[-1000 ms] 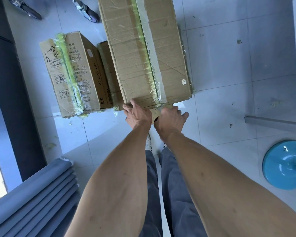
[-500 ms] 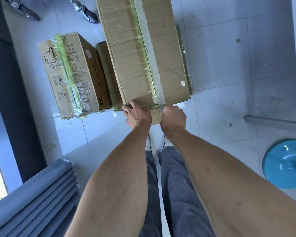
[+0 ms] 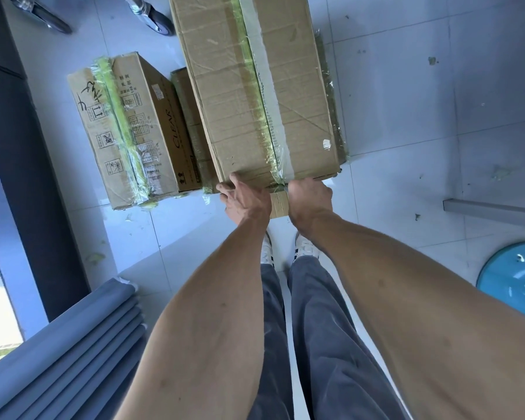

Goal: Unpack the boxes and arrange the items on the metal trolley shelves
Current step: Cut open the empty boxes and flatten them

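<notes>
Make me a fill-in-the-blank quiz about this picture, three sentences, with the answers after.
1. Both hands, left hand and right hand, are at the near end of the big ____.
2. The printed word on the smaller box reads ____.
3. The round thing on the floor at the right is ____ in colour.

Missing words: box; CLEAR; blue

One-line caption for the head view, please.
Both hands, left hand and right hand, work at the taped near edge of the large cardboard box.
</notes>
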